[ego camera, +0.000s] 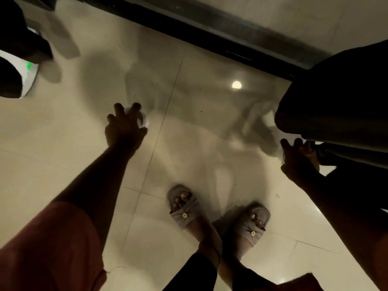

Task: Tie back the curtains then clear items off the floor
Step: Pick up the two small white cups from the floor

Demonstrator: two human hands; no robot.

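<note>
Small pale blurred object (143,120): mostly hidden behind left hand (123,127), identity indeterminable. Large dark rounded mass (336,97): cut off by right edge, unidentifiable. Dark shape with green light (19,59): cropped at left edge.

Dim, warm indoor light. Round lamp glare (236,84) on glossy floor (63,127); soft overlapping shadows across tiles. Motion blur throughout, wide-angle bending at edges, dark corners.

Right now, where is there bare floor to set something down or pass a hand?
Bare tile lies between the left hand and the dark bundle at right, in front of the slippers, and also left of the left arm. It is crowded at the right edge, where the right hand meets the bundle, and in the far-left corner by dark objects.
</note>
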